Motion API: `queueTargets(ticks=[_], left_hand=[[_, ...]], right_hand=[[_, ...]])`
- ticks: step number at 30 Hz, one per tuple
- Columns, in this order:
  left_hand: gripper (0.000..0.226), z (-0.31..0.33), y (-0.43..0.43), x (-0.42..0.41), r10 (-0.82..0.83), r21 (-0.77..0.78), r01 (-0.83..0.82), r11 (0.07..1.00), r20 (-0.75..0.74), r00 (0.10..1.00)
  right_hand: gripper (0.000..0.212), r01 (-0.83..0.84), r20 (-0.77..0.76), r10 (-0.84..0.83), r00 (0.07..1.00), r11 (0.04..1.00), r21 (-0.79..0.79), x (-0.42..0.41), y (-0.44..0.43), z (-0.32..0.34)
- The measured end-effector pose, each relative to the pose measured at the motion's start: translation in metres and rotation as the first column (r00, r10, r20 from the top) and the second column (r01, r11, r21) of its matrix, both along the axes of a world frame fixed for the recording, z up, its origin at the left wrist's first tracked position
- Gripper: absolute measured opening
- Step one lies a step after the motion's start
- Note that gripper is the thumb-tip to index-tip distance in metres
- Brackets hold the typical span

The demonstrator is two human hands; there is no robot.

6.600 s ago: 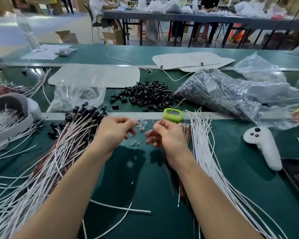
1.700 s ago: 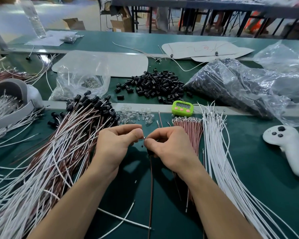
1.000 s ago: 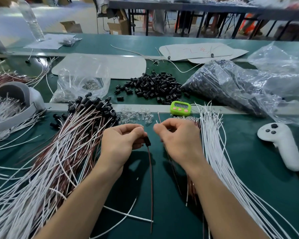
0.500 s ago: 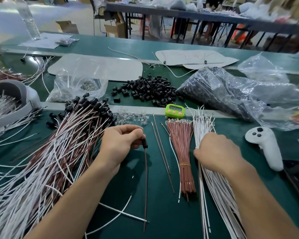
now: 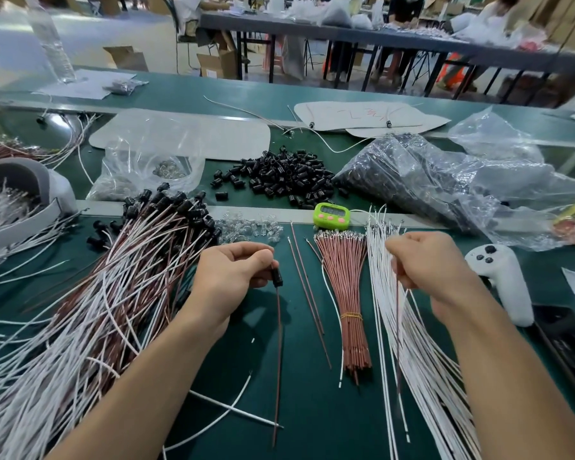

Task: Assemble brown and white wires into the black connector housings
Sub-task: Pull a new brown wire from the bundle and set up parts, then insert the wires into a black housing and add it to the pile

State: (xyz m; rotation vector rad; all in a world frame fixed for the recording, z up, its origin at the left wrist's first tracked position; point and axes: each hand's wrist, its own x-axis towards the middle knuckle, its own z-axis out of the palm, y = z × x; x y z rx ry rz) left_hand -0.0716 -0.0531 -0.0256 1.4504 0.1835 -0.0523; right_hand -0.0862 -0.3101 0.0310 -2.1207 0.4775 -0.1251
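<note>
1. While the left hand [image 5: 233, 273] holds one black connector housing [image 5: 277, 279] clamped between thumb and fingers, a brown wire [image 5: 278, 353] hangs from it down onto the green tabletop [image 5: 312, 410]. So I judge that the brown half of this piece is done.
2. The housing is held a little above the tabletop with the wire pointing toward the person, probably so that the second wire can go in beside the first.
3. The right hand [image 5: 429, 263] is over the loose white wires [image 5: 412, 343]. Its fingers are curled and clamped on them near the terminal ends, but I cannot tell how many it pinches.
4. The white wires lie fanned just beside the banded brown wire bundle [image 5: 349, 293], with terminals pointing away from the person, so that one can be drawn out easily.
5. The loose housings [image 5: 279, 174] lie in a heap farther back, and the finished pieces [image 5: 113, 293] are piled at the left, apart from the raw wires.
6. Next, I think, one white wire must be separated and brought to the housing.
</note>
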Motion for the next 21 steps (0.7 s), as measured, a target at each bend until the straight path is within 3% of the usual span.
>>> queueTargets(ticks=[4, 8, 15, 19, 21], left_hand=[[0.006, 0.000, 0.000, -0.001, -0.009, 0.009, 0.009, 1.000, 0.003, 1.000], [0.006, 0.000, -0.001, 0.000, -0.011, 0.012, 0.011, 1.000, 0.004, 1.000], [0.012, 0.004, -0.003, -0.003, -0.023, -0.036, 0.023, 0.999, 0.014, 1.000], [0.023, 0.008, -0.003, -0.004, -0.048, -0.072, 0.054, 0.996, 0.076, 0.996], [0.024, 0.009, -0.005, -0.006, -0.059, -0.084, 0.065, 0.994, 0.070, 0.996]], right_hand=[[0.027, -0.113, 0.167, 0.056, 0.984, 0.928, 0.354, 0.003, 0.021, 0.014], [0.019, -0.224, 0.200, 0.131, 0.971, 0.789, 0.573, 0.010, 0.051, 0.023], [0.015, -0.317, 0.204, 0.244, 0.948, 0.679, 0.662, 0.025, 0.103, -0.010], [0.019, -0.266, 0.233, 0.131, 0.964, 0.560, 0.785, 0.030, 0.110, -0.034], [0.018, -0.227, 0.237, 0.054, 0.970, 0.546, 0.806, 0.032, 0.109, -0.042]])
